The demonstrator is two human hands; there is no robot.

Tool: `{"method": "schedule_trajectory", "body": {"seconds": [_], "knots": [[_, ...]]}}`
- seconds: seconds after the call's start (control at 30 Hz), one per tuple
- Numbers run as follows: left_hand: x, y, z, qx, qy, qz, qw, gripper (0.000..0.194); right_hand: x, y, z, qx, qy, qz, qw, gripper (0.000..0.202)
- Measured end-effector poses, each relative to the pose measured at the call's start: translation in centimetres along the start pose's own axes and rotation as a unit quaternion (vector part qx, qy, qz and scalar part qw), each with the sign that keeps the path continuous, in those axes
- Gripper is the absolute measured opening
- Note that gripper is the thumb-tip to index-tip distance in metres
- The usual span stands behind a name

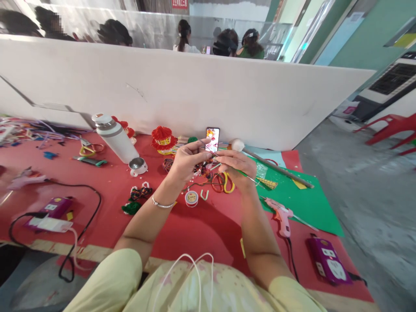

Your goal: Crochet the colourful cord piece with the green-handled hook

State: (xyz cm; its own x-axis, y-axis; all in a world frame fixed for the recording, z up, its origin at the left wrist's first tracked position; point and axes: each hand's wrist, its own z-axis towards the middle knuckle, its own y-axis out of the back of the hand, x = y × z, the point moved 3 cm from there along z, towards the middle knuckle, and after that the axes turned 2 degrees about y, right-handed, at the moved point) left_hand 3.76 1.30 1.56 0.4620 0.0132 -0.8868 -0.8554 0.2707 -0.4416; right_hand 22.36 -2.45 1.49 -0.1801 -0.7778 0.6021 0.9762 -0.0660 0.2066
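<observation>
Both hands are raised over the middle of the red table, fingertips nearly meeting in front of a lit phone (212, 135). My left hand (188, 160) pinches a small dark multicoloured yarn piece (204, 167), its index finger stretched out. In my right hand (238, 164), fingers are closed round a thin tool with a green part and a metal shaft (249, 177), possibly a crochet hook. The right fingertips touch the yarn. Just below lie scissors with red and yellow handles (229, 183), a round spool (191, 198) and a pale U-shaped piece (204, 194).
A pink glue gun (282, 216) and purple power box (328, 260) lie right, near a green sheet (312, 203) and a stick (282, 167). Left are a white flask (115, 141), its cup (138, 166) and a cable (97, 203). A white partition (195, 91) stands behind.
</observation>
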Motion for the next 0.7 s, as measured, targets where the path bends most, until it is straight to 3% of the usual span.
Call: {"method": "schedule_trajectory", "body": {"seconds": [0.27,0.5,0.6,0.7], "knots": [[0.0,0.5,0.0,0.027,0.058,0.007,0.998,0.044,0.7,0.5,0.1,0.027,-0.032,0.028,0.999,0.013],[-0.2,0.7,0.2,0.063,0.108,-0.011,0.992,0.041,1.1,0.8,0.1,0.066,-0.026,0.025,0.997,0.019],[-0.2,0.6,0.1,0.067,0.115,-0.031,0.991,0.042,0.5,0.5,0.1,0.032,-0.014,0.056,0.998,0.018],[-0.3,0.4,0.0,0.050,0.067,-0.033,0.996,0.044,-0.6,-0.2,0.0,-0.036,-0.012,0.108,0.993,0.020]]}}
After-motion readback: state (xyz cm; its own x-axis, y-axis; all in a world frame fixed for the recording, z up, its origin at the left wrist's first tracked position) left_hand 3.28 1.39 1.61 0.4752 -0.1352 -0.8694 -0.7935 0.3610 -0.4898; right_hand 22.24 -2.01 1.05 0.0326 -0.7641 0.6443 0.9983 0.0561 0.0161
